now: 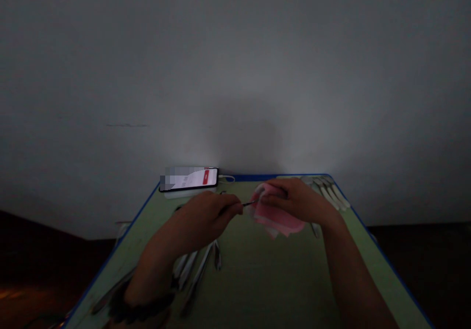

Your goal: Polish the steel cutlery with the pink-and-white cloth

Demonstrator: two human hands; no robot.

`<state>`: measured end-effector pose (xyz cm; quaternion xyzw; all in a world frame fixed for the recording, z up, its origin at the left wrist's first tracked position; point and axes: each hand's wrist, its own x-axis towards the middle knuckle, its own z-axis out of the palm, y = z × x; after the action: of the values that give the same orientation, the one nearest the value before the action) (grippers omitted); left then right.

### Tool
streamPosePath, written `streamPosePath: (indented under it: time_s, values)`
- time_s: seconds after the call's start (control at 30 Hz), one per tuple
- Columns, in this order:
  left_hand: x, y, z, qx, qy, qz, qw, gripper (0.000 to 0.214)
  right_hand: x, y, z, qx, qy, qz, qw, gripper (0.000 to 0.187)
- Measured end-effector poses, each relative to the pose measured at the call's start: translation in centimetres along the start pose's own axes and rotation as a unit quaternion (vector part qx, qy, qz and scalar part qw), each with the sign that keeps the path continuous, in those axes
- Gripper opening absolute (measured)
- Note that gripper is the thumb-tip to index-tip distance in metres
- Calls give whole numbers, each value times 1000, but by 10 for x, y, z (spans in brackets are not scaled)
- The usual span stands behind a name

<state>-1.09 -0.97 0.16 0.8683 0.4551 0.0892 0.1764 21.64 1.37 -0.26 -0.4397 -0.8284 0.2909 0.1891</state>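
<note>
My left hand (pixel 209 216) is closed on one end of a thin, dark metal utensil (pixel 250 203), pinched between thumb and fingers. The utensil's other end goes into a pink cloth (pixel 279 219) with a pale edge, so its kind is hidden. My right hand (pixel 294 199) grips the cloth, folded around that end, just above the table. Under and beside my left forearm lie several pieces of metal cutlery (pixel 200 270), partly covered by the arm.
A lit phone (pixel 195 178) with a white cable (pixel 227 177) rests at the back left of the green, blue-edged table (pixel 265 280). Several white-handled utensils (pixel 333 194) lie at the back right. Another long utensil (pixel 112 292) is near the left edge. A grey wall (pixel 243 74) stands behind.
</note>
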Motion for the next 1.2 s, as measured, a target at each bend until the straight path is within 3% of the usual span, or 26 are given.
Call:
streamPosePath:
  time_s: [0.7, 1.2]
  values:
    - [0, 0, 1, -4, -9, -4, 1000, 32, 0, 5, 2, 13, -26, -15, 999, 20]
    - [-1, -5, 7, 1, -30, -11, 999, 38, -4, -7, -1, 2, -25, -6, 1000, 20]
